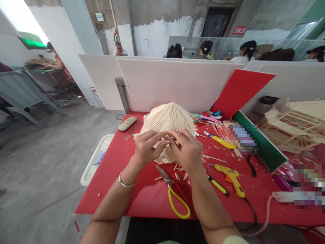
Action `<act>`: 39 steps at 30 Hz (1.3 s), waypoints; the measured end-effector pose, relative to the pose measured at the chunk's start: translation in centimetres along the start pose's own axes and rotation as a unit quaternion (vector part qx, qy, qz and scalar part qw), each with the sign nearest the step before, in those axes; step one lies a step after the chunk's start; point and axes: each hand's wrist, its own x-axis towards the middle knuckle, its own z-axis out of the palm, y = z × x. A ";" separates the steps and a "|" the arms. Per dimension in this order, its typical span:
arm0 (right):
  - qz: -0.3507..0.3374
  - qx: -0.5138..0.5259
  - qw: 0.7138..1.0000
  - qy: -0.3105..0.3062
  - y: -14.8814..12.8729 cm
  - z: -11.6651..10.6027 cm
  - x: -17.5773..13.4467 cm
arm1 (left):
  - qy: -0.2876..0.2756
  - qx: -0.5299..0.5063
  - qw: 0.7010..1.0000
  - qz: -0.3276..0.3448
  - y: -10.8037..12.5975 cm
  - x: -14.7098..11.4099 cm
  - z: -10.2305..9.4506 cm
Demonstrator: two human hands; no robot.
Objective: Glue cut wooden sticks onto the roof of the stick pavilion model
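Observation:
A pale model built of thin wooden sticks (169,117), with a sloped, roof-like top, stands on the red table (142,198). My left hand (148,145) and my right hand (188,149) meet at its near side, thumbs and fingertips pinched close together. What the fingertips hold, if anything, is too small and covered to make out. Scissors (175,193) with yellow and red handles lie open below my hands. Short stick pieces (177,176) are scattered between the scissors and the model.
Right of my hands lie a yellow glue gun (231,178), a yellow utility knife (220,140) and a second cutter (218,185). An eyeglass case (127,123) lies at the left. White boards (175,84) and a green panel (261,142) border the table. People sit beyond.

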 end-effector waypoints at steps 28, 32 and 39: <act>-0.002 -0.005 1.000 -0.001 0.0 -0.1 0.0 | -0.001 0.005 1.000 -0.002 0.0 0.0 0.0; -0.002 -0.006 1.000 -0.001 0.0 -0.1 0.0 | -0.002 0.006 1.000 -0.002 -0.1 -0.1 0.0; 0.001 0.002 1.000 -0.005 0.0 -0.1 -0.1 | -0.001 0.005 1.000 0.001 0.0 0.0 0.0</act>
